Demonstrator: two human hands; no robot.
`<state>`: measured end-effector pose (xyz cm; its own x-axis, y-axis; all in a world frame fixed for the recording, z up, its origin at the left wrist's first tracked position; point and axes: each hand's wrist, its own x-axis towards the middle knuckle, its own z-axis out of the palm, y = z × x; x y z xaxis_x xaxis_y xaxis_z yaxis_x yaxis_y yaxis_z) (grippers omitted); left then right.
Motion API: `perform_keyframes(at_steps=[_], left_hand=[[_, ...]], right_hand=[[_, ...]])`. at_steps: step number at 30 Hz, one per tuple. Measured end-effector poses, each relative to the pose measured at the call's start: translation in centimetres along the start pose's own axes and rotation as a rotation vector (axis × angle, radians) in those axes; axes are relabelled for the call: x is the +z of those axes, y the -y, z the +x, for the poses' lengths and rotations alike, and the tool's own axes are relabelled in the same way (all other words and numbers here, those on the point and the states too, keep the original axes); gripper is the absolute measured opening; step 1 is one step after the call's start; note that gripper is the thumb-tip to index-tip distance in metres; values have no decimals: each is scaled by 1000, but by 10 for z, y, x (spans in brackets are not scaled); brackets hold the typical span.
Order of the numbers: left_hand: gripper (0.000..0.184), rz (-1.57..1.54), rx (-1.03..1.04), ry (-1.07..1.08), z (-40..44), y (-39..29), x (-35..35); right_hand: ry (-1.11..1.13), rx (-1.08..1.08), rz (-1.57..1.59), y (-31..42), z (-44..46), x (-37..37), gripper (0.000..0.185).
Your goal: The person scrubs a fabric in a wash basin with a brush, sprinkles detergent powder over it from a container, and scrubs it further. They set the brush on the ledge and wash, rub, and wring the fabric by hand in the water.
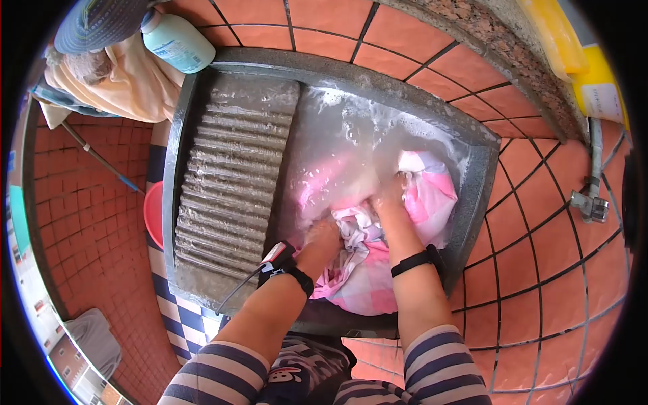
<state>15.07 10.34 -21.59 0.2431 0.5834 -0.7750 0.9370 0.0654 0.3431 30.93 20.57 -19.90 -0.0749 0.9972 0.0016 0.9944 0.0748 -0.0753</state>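
Observation:
A pink-and-white checked cloth (364, 270) lies bunched in cloudy, soapy water in a dark stone washing sink (482, 175). Part of it hangs over the near rim, and a pinker part shows blurred under the water. My left hand (322, 235) is at the cloth's left edge, partly in the water, its fingertips hidden. Deeper in the sink, my right hand (388, 193) is closed on the cloth beside a raised, puffed fold, its fingers partly under the water.
A ridged washboard slope (233, 162) fills the sink's left side. A pale bottle (179, 42) stands at the back left corner. Right of the sink are a metal tap (589, 206) and a yellow package (601, 98). A red basin (154, 214) sits left, below the rim.

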Motion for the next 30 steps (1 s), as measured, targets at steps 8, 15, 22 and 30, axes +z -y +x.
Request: perform_keyframes(at_steps=[8,15,22,30], left_hand=[[35,-44,289,-61,-17,9,-34],[46,-372,362,-824,-64,-24,-103],[70,-221,342,-234,-63,-15,-82],[25,-570,552,-394,-196,-17,-90]], right_hand=[[-59,178,156,-31,-8,0,79],[355,468,137,45,-58,-80,38],[210,344,286,42,-169,-56,22],[99,512,1137,22,-246,-148,22]])
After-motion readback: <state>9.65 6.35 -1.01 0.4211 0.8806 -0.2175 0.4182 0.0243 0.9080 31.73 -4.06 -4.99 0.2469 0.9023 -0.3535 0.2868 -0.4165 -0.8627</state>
